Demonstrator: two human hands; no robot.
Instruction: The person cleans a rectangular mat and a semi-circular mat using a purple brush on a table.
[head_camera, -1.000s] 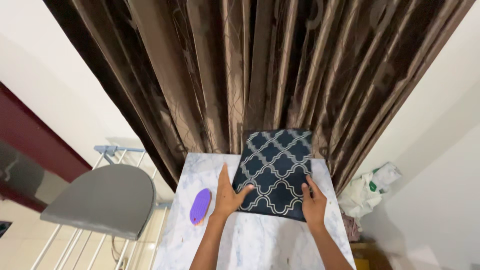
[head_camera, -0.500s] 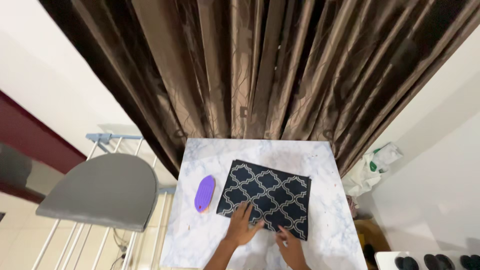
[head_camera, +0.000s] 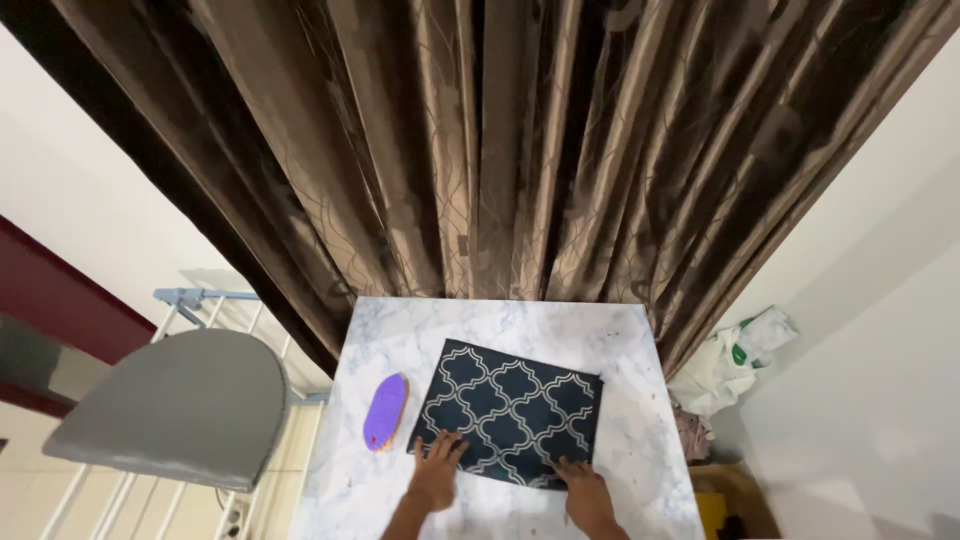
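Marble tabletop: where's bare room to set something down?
Free: the far strip of the tabletop between the curtain and the folded cloth; the right edge beside the cloth. Crowded: near edge, left hand and right hand on the cloth; purple brush left.

Soft indoor light, wide-angle edge distortion

My left hand (head_camera: 436, 472) lies flat, palm down, fingers spread forward. My right hand (head_camera: 584, 490) lies flat too, fingers angled inward toward the left. Both forearms reach up from below.
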